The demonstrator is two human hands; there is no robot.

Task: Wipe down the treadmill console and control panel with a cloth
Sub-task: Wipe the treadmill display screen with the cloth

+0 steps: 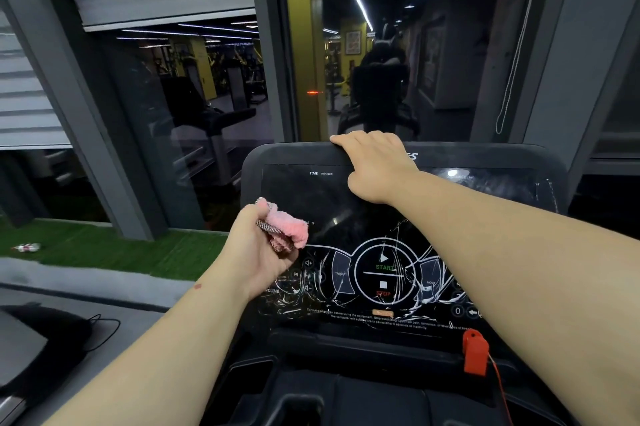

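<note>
Left hand (258,252) at 9 o'clock of the console (405,238), fingers bunched around a pink cloth (289,230) touching the cracked panel's (381,273) left edge. Right hand (375,166) at 12 o'clock, fingers together, hooked over the top rim. Red clip (475,352) at 5 o'clock.

Two bare forearms reaching forward from the lower edge of the view. Left hand (258,254) raised at mid-height, wrist bent slightly, fingers (277,252) curled closed around a bunched fluffy pink cloth (287,230) that pokes out above the fist. Right arm stretched further and higher, crossing from the lower right; right hand (375,166) palm down, fingers (349,141) hooked over the top edge of the black treadmill console (294,155), thumb tucked below.
</note>
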